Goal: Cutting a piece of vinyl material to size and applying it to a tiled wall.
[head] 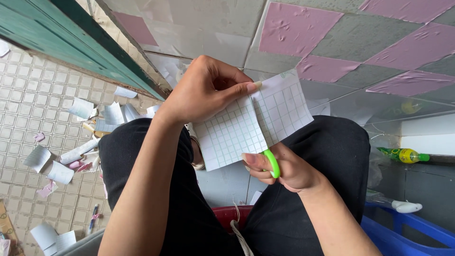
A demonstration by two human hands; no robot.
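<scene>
Above you the wall (pixel 303 28) is covered in pink and grey squares, some peeling, and to your left the floor (pixel 28 99) of small pale tiles is littered with paper scraps (pixel 80 108) and curled offcuts. Your knees (pixel 332 142), in black trousers, frame the middle of the view, with a red stool (pixel 227 213) showing between them and a blue crate (pixel 407 227) low at your right. A yellow-green bottle (pixel 405 155) lies on a ledge at the right edge. Your left forearm comes up from the bottom edge and bends at the wrist, so your left hand (pixel 204 90) arches over the top of the grid sheet (pixel 253 121); its thumb lies flat across the front and pinches the sheet against the curled fingers behind. The sheet is held in the air above your lap, between both hands, tilted, with a cut line running through it from bottom to top, and the right part stands slightly apart from the left. Your right arm enters from the lower right, and your right hand (pixel 284 168) sits just under the sheet's lower edge, closed around the green handle of the scissors (pixel 272 163). The blades are hidden behind the paper.
</scene>
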